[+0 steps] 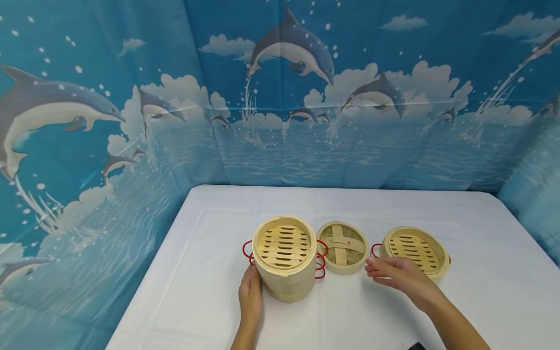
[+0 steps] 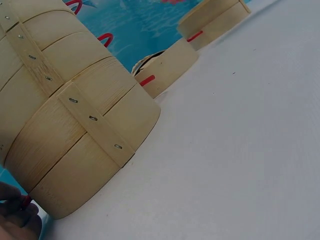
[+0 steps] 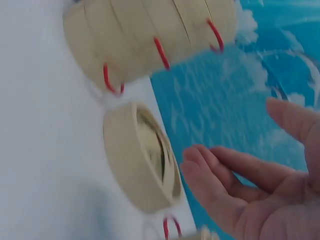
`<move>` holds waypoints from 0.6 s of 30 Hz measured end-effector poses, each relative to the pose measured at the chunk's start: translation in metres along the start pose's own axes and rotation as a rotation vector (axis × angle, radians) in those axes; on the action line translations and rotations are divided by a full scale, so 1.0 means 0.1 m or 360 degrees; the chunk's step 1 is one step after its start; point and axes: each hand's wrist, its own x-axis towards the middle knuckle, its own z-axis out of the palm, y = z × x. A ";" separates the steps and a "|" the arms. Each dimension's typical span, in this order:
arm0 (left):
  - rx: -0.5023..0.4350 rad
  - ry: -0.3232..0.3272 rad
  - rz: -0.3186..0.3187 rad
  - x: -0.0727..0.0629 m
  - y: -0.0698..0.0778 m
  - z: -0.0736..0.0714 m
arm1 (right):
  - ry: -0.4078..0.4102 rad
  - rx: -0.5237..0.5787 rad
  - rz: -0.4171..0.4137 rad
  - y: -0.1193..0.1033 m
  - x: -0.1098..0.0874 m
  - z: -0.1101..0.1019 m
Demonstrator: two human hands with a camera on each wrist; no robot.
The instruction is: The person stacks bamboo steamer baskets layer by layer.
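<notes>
A stack of bamboo steamer baskets (image 1: 285, 286) with red side handles stands upright, its slatted top facing up in the head view. My left hand (image 1: 251, 295) is at the stack's left side, and in the left wrist view its curled fingers hold a low red handle (image 2: 26, 202). Right of the stack lies a round woven bamboo lid (image 1: 343, 243) with a crossed strap. Farther right sits a single steamer basket (image 1: 413, 249), partly covered in the head view by my right hand (image 1: 402, 282). That hand is raised, fingers loosely extended and holding nothing.
A white cloth covers the table (image 1: 188, 272). Blue dolphin-print curtains (image 1: 280, 150) hang along its back and sides. A small dark object (image 1: 417, 346) shows at the bottom edge of the head view.
</notes>
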 end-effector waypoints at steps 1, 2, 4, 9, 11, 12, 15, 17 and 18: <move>-0.0001 0.0002 0.0001 0.00 0.00 0.00 | -0.0026 -0.0011 0.0015 0.04 -0.03 -0.09; 0.0000 0.0005 0.0004 0.00 0.00 0.00 | -0.0060 -0.0021 0.0024 0.08 -0.07 -0.18; 0.0004 0.0007 0.0003 0.00 0.00 0.00 | -0.0118 -0.0013 0.0065 0.16 -0.12 -0.35; 0.0017 0.0000 -0.0013 0.00 0.00 0.01 | -0.0199 0.0097 0.0184 0.38 -0.26 -0.77; 0.0022 -0.0001 -0.0021 -0.01 -0.01 0.01 | -0.0161 0.0108 0.0247 0.47 -0.32 -0.91; 0.0028 -0.0003 -0.0017 -0.01 -0.02 0.01 | -0.0124 0.0095 0.0283 0.51 -0.34 -0.98; 0.0033 0.0001 -0.0002 -0.02 -0.03 0.01 | 0.0067 0.0013 0.0441 0.62 -0.38 -1.15; 0.0030 -0.0001 0.0008 -0.01 -0.03 0.01 | 0.0176 -0.0066 0.0510 0.67 -0.38 -1.27; 0.0029 -0.0006 0.0017 -0.01 -0.03 0.01 | 0.0221 -0.0101 0.0542 0.70 -0.38 -1.33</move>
